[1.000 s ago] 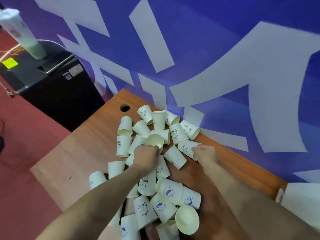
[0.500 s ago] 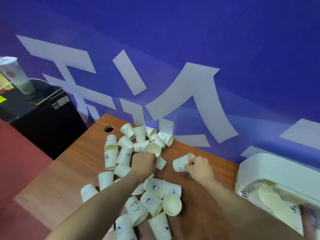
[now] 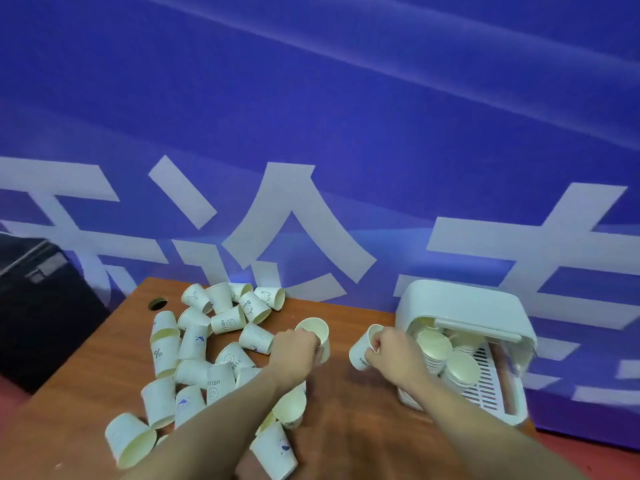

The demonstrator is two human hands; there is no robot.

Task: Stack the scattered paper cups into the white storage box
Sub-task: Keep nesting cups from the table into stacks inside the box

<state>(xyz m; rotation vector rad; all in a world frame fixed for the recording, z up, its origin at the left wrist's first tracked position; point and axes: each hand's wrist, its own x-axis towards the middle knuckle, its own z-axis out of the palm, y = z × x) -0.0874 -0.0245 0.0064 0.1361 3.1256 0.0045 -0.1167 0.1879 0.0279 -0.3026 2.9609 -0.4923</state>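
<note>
Several white paper cups (image 3: 194, 344) lie scattered in a heap on the left half of the wooden table (image 3: 349, 427). My left hand (image 3: 294, 351) grips one cup (image 3: 317, 332) with its mouth facing up, just right of the heap. My right hand (image 3: 391, 353) holds a second cup (image 3: 362, 351) on its side, a little left of the white storage box (image 3: 464, 306). The box stands at the table's right end with its lid raised, and stacks of cups (image 3: 443, 355) lie inside on a slotted tray.
A blue wall with large white characters (image 3: 294, 220) runs close behind the table. A black cabinet (image 3: 41, 306) stands beyond the table's left end. A round cable hole (image 3: 157, 303) sits near the table's far left corner. Red floor shows at the lower right.
Both hands have lifted their cups away from the heap and moved right toward the box. The view has swung right, bringing the whole box into sight.
</note>
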